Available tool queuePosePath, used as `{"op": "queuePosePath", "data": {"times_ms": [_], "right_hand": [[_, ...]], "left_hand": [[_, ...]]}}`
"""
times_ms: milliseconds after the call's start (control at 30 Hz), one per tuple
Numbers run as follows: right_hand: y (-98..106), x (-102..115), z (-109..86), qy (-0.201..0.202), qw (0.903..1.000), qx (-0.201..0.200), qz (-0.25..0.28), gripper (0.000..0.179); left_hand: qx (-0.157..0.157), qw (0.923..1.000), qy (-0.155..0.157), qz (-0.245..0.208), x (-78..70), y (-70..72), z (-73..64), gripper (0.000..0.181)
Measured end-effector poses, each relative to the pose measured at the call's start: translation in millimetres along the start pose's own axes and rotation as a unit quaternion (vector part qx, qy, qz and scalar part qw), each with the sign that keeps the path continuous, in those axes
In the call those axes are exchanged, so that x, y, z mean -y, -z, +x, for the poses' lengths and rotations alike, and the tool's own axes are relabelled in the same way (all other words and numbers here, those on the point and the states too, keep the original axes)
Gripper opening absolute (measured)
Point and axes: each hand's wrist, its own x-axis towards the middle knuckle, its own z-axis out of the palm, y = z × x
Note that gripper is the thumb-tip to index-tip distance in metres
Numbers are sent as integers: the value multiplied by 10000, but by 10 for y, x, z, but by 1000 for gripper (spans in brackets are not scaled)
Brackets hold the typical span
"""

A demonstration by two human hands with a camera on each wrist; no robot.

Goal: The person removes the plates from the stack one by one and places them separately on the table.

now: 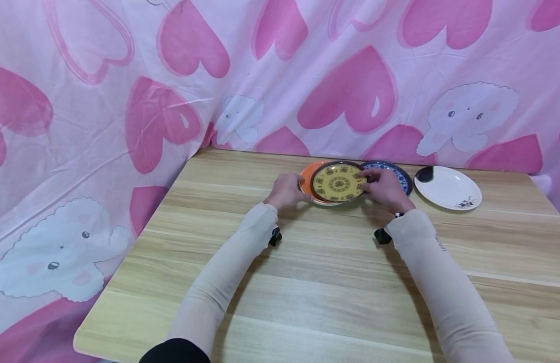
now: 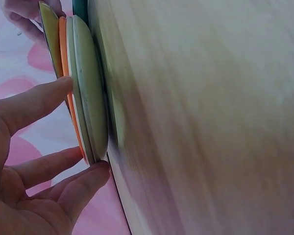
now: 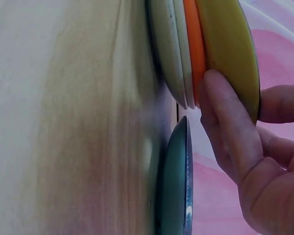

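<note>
A yellow plate (image 1: 339, 182) with a dark rim and a printed pattern lies tilted over an orange plate (image 1: 308, 174). My right hand (image 1: 385, 189) pinches the yellow plate at its right edge, the thumb under one face in the right wrist view. Beneath the orange plate, pale plates (image 2: 90, 93) are stacked, their rims showing in both wrist views. My left hand (image 1: 286, 190) holds the left edge of this stack, its thumb and fingers (image 2: 85, 183) on the rims. The faces of the pale plates are hidden.
A blue patterned plate (image 1: 400, 174) lies just right of the stack, partly behind my right hand. Farther right is a white plate (image 1: 448, 189) with a black patch. The wooden table (image 1: 325, 282) meets a pink heart-print cloth (image 1: 348, 91) at its back and left.
</note>
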Motion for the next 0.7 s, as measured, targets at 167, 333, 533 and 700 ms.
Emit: {"op": "queuePosePath", "data": {"times_ms": [167,333,533,700], "right_hand": [[39,-12,-36,-92,9996,136,250,41],[78,-28,-72,-128,9991,233,325,42],[123,-14,-109,-157,9973,299,645,42],[167,5,-138,-216,9960,351,798,43]], "left_hand": [[19,10000,-47,50,0,1,6,70],[8,9999,-87,77,10,-11,22,68],[10,9999,-121,57,19,-22,35,67],[26,9999,-92,-30,14,-18,39,67]]}}
